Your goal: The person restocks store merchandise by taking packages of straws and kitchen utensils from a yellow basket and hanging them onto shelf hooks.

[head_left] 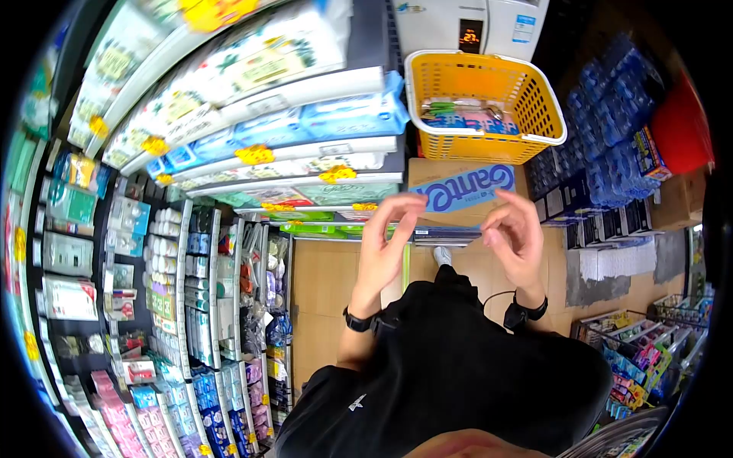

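My left hand (391, 238) is raised in front of me, fingers bent and thumb apart, with nothing visible in it. Opposite it, my right hand (517, 235) is also raised, its fingers loosely curved with a gap to the thumb, and it too looks bare. Just beyond both hands is a cardboard box (527, 182) with a blue printed panel (466, 191). Whether any fingertip touches the box I cannot tell. A yellow shopping basket (473, 147) with a white rim sits on or just behind the box. Several small packages (466, 118) lie inside the basket.
On the left, shelves (298, 145) hold packs of tissue, and racks (183, 305) carry small packaged goods. At the back stands a white appliance (443, 27) with a lit display. Shrink-wrapped bottles (611, 122) are stacked to the right, near a red object (683, 126). Wire baskets (649, 343) with goods stand lower right.
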A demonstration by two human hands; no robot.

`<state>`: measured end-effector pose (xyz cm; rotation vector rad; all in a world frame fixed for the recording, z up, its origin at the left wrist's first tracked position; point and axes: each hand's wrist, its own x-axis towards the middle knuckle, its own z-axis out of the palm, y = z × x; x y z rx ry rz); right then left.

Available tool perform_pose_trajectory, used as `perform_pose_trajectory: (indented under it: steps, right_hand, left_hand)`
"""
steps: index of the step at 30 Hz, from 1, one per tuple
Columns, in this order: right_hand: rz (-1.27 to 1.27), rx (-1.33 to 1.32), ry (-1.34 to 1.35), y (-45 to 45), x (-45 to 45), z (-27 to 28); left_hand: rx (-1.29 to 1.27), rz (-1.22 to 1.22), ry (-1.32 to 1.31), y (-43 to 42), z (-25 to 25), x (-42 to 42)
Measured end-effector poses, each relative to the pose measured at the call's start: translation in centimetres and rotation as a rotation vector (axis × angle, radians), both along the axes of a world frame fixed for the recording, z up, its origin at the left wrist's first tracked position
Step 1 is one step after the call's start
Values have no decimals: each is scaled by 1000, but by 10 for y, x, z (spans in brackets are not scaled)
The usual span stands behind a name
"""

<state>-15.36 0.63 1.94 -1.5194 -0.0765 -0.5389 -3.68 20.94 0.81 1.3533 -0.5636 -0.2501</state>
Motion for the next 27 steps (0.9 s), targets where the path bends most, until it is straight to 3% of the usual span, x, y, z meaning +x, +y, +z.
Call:
perform_pose_trajectory:
  steps: [3,5,11,13,15,18,27]
  right_hand:
    - [-59,-1,-14,-44,12,-1]
    - [-96,4,-1,-72,20,-5]
    - [-186,24,20,-141,35,-18]
    - [-194,54,25,-158,38,-23]
    - [-214,99,52,-171,39,-27]
    - [-250,81,81,-191,37,-31]
    - [-335,150,124,-231,31,-44]
  left_hand:
    - [160,-12,-21,-57,23,32]
    - [391,-86,-167,-92,38,56]
    - [487,-103,-432,-220,73,136]
    - [504,-158,-443,-267,58,173]
    - [788,-240,-483,-304,51,199]
    - [1016,-297,-477,-354,10,242]
    - [1243,-530,-790,-419,-105,309]
